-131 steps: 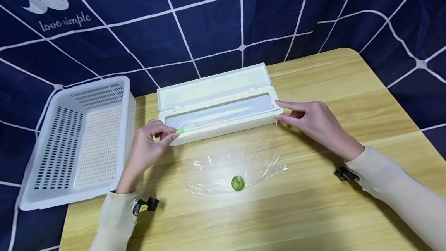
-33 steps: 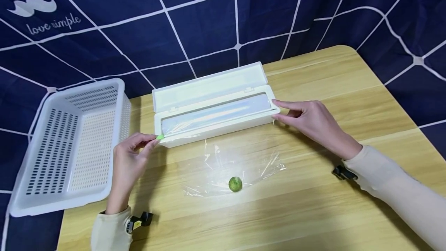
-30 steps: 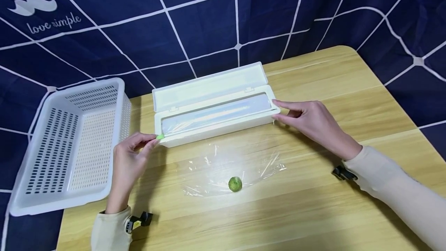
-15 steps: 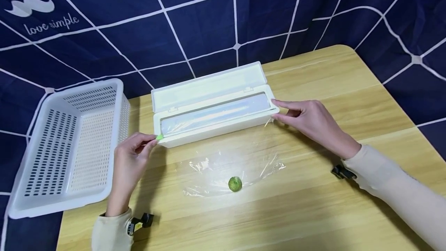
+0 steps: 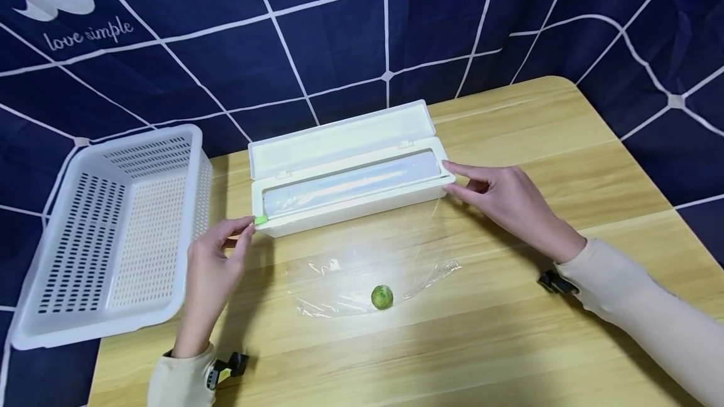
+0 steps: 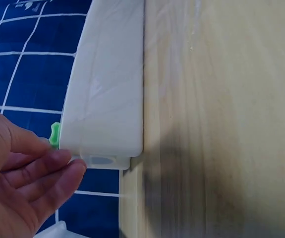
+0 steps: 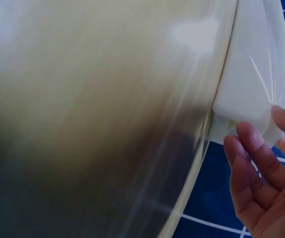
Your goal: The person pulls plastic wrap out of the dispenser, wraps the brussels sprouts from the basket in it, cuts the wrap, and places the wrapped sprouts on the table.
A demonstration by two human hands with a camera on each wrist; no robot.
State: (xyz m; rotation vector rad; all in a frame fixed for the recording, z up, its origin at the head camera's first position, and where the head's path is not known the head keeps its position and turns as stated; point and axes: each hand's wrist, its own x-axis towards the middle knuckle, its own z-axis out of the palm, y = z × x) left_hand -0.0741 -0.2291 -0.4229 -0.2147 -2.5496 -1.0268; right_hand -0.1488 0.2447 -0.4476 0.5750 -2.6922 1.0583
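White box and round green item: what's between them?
Clear film, spread over the wooden table between the white box and the round green item; nothing else visible there. Shows in the head view.

Long white box (image 5: 356, 210), open-lidded, small green slider (image 5: 261, 220) at its left front corner.

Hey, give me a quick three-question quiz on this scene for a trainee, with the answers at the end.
1. True or false: the lid of the white box stands open.
2. Fill in: the tab by the left hand is coloured ____.
3. In the head view, where is the round object from the white box? A) left of it; B) below it; C) above it.

Key: 1. True. 2. Green. 3. B.
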